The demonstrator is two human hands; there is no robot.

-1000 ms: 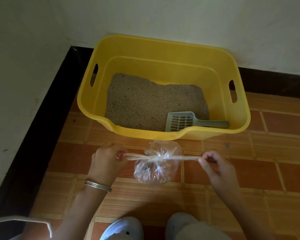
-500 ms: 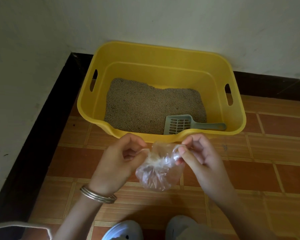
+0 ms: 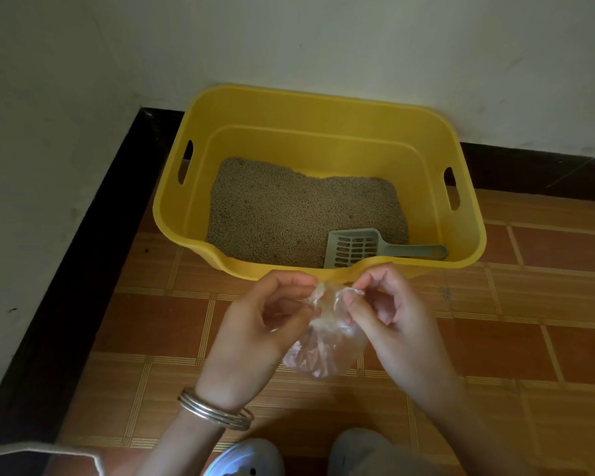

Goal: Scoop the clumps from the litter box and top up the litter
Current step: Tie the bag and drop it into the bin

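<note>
Head cam is looking down at a yellow litter box [image 3: 323, 108] sitting on the tiled floor [image 3: 529, 321], pushed up close to the white wall [image 3: 289, 39] in the corner. Litter [image 3: 289, 214] is covering most of the bottom, piled a bit higher toward the back left, and a grey-green slotted scoop [image 3: 354, 247] is lying on it at the front right, handle pointing right along the front wall.

Just in front of the box both hands are working on a small clear plastic bag [image 3: 323, 345]. Left hand [image 3: 255, 331] is curling in with fingertips pinching the crumpled top of the bag, a couple of silver bangles [image 3: 213, 410] sitting on that wrist. Right hand [image 3: 392, 321] is doing the same from the other side, fingers bent and gripping the bag's neck. The bag is hanging between them above the floor; can't really make out what's inside. Pale shoes [image 3: 248, 458] are poking in at the bottom edge.
</note>
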